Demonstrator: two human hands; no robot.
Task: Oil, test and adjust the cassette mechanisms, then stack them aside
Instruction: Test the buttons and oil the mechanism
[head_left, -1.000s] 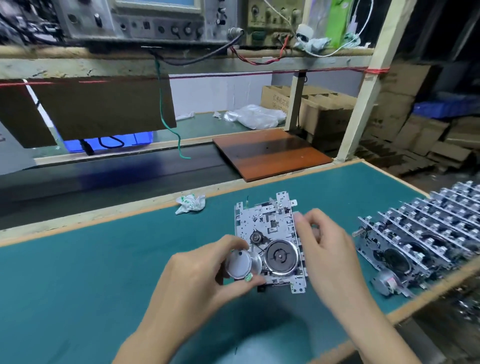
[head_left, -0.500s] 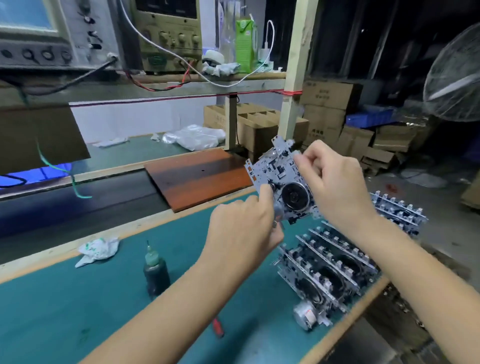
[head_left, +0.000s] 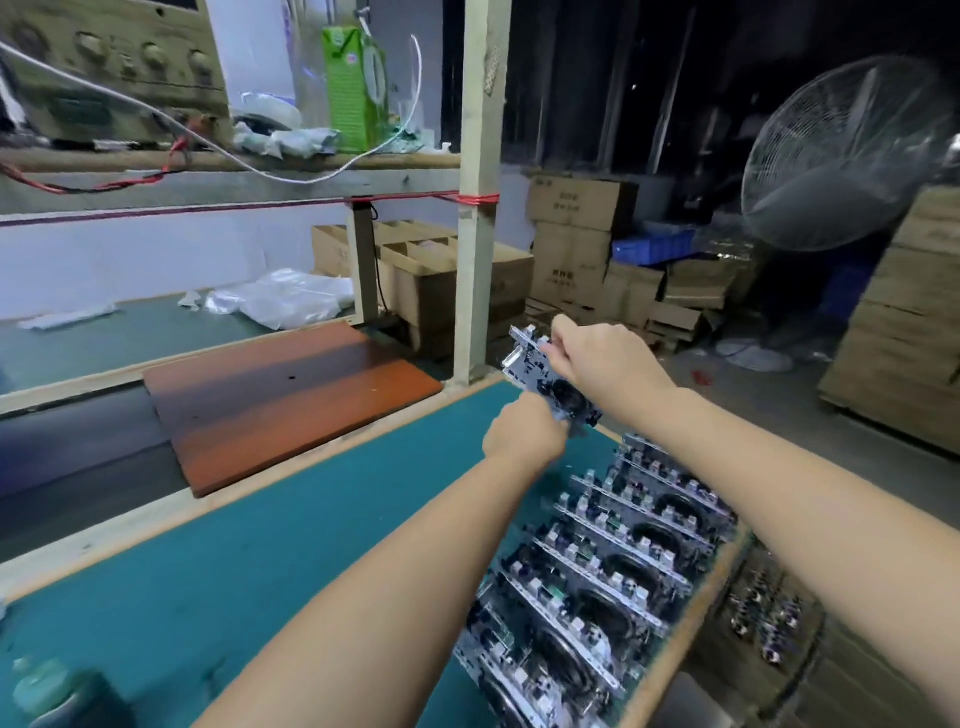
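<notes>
A silver cassette mechanism (head_left: 545, 376) with a round flywheel is held tilted in the air beyond the far end of the stacked row. My right hand (head_left: 602, 358) grips its upper edge. My left hand (head_left: 522, 434) holds its lower edge, fingers curled round it and mostly hidden behind the knuckles. Below and nearer lies a row of several finished cassette mechanisms (head_left: 613, 566), leaning on one another along the right side of the green bench mat (head_left: 270, 561). The oil bottle (head_left: 57, 691) stands at the bottom left, blurred.
A reddish wooden board (head_left: 280, 400) lies past the mat. A wooden post (head_left: 478, 208) rises just left of the held part. Test instruments (head_left: 114, 67) and a green carton (head_left: 353, 88) sit on the shelf. Cardboard boxes (head_left: 571, 244) and a fan (head_left: 841, 150) stand to the right.
Both hands lifted the mechanism off the mat and carried it right and away, out past the far end of the stacked row. My view swung right with it.
</notes>
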